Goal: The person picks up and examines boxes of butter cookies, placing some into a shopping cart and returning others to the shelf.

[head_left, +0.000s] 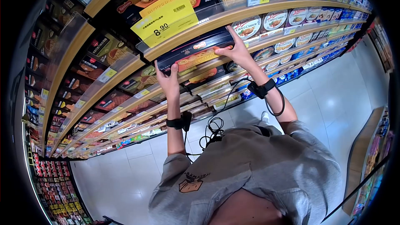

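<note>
Between my two hands is a dark box of butter cookies (196, 54), with a red and yellow picture on its front, at the edge of a shelf under a yellow price tag (164, 25). My left hand (167, 79) grips its left end, thumb on the front. At the right end, my right hand (235, 50) has its thumb on the front and its fingers stretched along the side. The back of the box is hidden by the shelf above. White Choco Cashew packs (248, 28) stand just right of my right hand.
Wooden shelf edges (106, 75) with clear price rails run past on both sides, filled with biscuit boxes. Black cables (214, 131) hang from the straps on both my wrists. Below is a pale tiled floor (306, 112). Another shelf unit (360, 154) stands at the right.
</note>
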{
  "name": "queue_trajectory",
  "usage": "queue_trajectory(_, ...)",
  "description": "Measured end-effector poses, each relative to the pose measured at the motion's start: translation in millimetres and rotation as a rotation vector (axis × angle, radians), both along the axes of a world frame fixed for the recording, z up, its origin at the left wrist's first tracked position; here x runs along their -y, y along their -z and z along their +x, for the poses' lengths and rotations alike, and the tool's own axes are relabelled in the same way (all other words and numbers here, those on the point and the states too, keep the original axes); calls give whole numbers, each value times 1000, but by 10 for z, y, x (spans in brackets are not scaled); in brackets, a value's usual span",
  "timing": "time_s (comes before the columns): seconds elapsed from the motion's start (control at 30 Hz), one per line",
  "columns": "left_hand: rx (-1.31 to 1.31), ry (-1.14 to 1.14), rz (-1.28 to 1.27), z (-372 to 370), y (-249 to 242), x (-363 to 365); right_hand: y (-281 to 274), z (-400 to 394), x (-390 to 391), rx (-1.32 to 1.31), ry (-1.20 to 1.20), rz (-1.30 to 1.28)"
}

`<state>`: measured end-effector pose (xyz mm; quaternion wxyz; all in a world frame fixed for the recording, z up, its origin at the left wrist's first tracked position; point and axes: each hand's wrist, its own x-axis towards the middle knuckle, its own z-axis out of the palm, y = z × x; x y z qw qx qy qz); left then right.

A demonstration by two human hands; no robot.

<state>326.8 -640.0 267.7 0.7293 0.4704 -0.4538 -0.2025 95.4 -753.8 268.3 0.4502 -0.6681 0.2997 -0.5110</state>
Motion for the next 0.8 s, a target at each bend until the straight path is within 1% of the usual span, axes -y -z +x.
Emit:
queue_trajectory(0.03, 15, -56, -8, -16, -17, 11, 6, 42, 16, -5, 6, -23)
queue_trajectory(0.07, 21, -47, -8, -12, -8, 23, 14, 80, 52, 0, 15, -22)
queue_trajectory(0.13, -11, -86, -44, 21, 7, 56, 6, 157, 145, 17, -73, -40)
queue_trajectory(0.17, -9, -101, -35, 38, 9, 68, 12, 177, 164, -55, -18, -50)
queue_trajectory(0.2, -2, -92, -34, 47, 17, 77, 20, 187, 179, -49, -9, -49)
queue_trajectory(0.27, 26, -114, -58, 55, 23, 98, -49, 203, 198, 33, -123, -24)
queue_trajectory(0.43, 59, -76, -21, 142, 74, 173, -72, 227, 236, 14, -74, -83)
queue_trajectory(0.53, 113, -156, -59, 130, 88, 284, -130, 254, 187, -87, 63, -91)
queue_trajectory(0.6, 137, -230, 0, 126, 102, 313, -57, 310, 207, -153, 209, -206)
queue_trajectory(0.63, 167, -276, 45, 147, 102, 338, -55, 322, 200, -116, 193, -185)
queue_trajectory(0.67, 169, -267, 48, 137, 118, 355, -69, 340, 198, -145, 224, -201)
queue_trajectory(0.8, 151, -311, 29, 176, 130, 419, -167, 369, 134, -120, 260, -178)
